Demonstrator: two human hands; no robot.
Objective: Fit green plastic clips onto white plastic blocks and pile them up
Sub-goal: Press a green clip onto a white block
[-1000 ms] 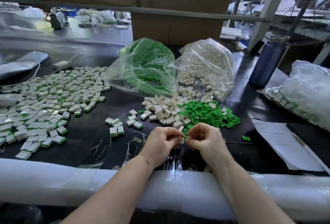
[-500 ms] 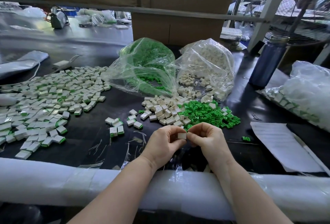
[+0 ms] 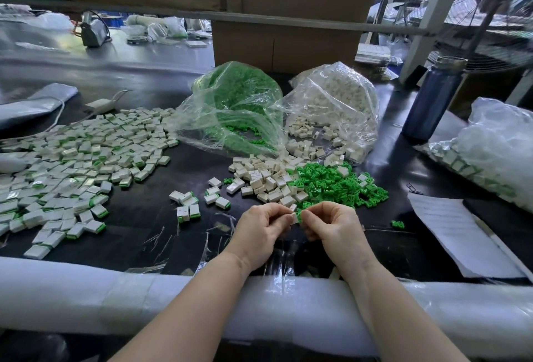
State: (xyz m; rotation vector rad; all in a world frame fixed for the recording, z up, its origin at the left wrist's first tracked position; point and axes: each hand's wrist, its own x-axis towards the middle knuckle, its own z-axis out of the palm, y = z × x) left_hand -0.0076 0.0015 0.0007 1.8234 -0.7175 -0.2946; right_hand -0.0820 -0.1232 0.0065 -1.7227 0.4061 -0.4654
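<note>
My left hand (image 3: 258, 229) and my right hand (image 3: 331, 227) meet above the black table near its front edge. Between their fingertips they pinch one small white block (image 3: 294, 218) with a green clip (image 3: 299, 215) at its right side. Just beyond the hands lie a heap of loose white blocks (image 3: 265, 177) and a heap of loose green clips (image 3: 337, 184). A few fitted blocks (image 3: 187, 205) lie to the left of the hands. A wide spread of fitted blocks (image 3: 72, 165) covers the left of the table.
Two clear bags stand behind the heaps, one of green clips (image 3: 239, 102), one of white blocks (image 3: 337, 104). A blue bottle (image 3: 432, 99) stands at the right, with a paper sheet (image 3: 458, 234) and another filled bag (image 3: 496, 153). A white foam pad (image 3: 86, 295) lines the front edge.
The hands stay pressed together in the same spot. The white block between the fingertips has turned slightly, and the green clip now shows at its right side.
</note>
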